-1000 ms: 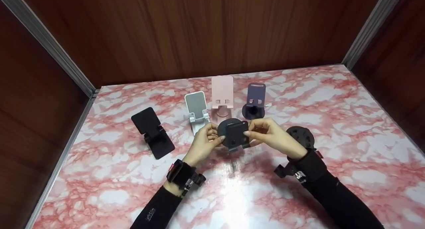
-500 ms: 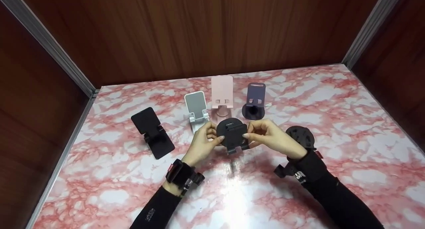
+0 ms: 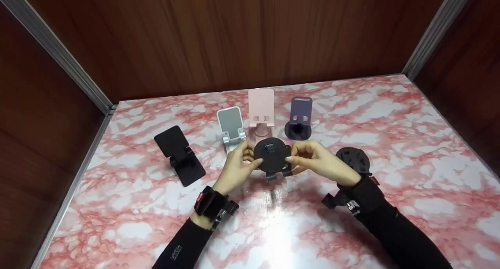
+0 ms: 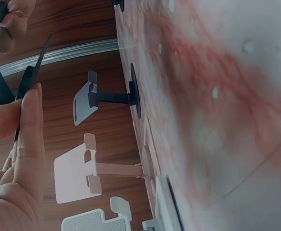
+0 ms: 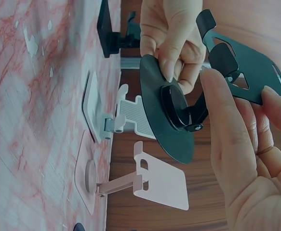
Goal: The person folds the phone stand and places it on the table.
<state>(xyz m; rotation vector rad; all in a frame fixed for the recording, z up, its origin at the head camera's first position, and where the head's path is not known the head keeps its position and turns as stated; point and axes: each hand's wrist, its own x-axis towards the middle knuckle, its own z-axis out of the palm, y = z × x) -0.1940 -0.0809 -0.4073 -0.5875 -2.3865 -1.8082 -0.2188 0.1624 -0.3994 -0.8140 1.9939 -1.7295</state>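
Both hands hold a dark phone stand point(image 3: 278, 159) up over the table's middle in the head view. My left hand point(image 3: 235, 168) pinches the rim of its round base point(image 5: 167, 139), thumb on the upper face. On the other side, my right hand point(image 3: 322, 163) grips the slotted phone plate point(image 5: 256, 67) between thumb and fingers. A short hinged arm point(image 5: 198, 113) joins plate and base, seen in the right wrist view. The plate stands at an angle to the disc, its two hooked lips toward the person in the head view.
Behind the hands stand a white-and-grey phone stand point(image 3: 231, 124), a pink one point(image 3: 261, 107) and a purple one point(image 3: 301, 111). A black folding stand point(image 3: 179, 155) is at the left. A black round-based item point(image 3: 352, 159) lies partly behind the right wrist. Wooden panels point(image 3: 250, 34) enclose the table.
The phone plate has tilted relative to the round base, so the base's upper part and the hinge now show above the plate. Both hands have stayed nearly in place.
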